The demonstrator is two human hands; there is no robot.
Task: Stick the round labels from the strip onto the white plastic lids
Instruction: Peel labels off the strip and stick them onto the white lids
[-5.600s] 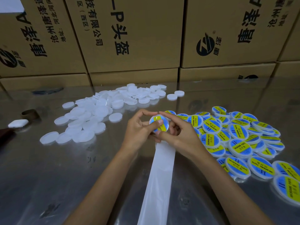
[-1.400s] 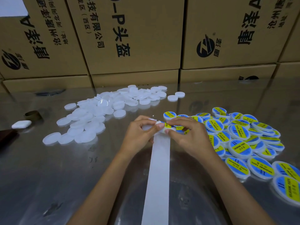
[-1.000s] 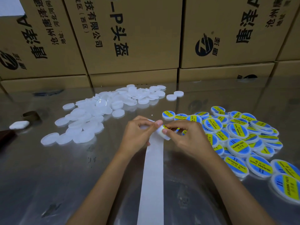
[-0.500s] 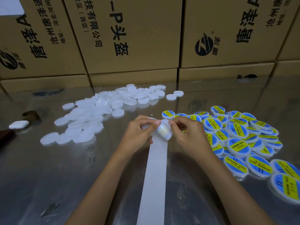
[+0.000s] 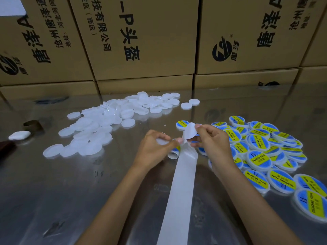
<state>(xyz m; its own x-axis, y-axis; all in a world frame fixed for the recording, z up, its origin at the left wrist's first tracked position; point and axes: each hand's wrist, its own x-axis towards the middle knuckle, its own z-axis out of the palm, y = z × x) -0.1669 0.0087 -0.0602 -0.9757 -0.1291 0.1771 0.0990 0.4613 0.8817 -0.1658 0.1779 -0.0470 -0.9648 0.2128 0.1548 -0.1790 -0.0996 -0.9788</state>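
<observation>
So my right hand (image 5: 210,138) has just peeled a round label (image 5: 190,131) up off the strip (image 5: 178,188), pinched sticky-side toward me. Left hand (image 5: 154,149) pinches a blank lid (image 5: 161,141) and the strip's end. Next it goes on; blank lids (image 5: 99,128) wait far left.

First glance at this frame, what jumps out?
The two hands at center: the right hand pinches a round label peeled off the white strip, and the left hand grips a plain lid. A heap of blue-and-yellow labelled lids lies right, unlabelled white lids left.
</observation>
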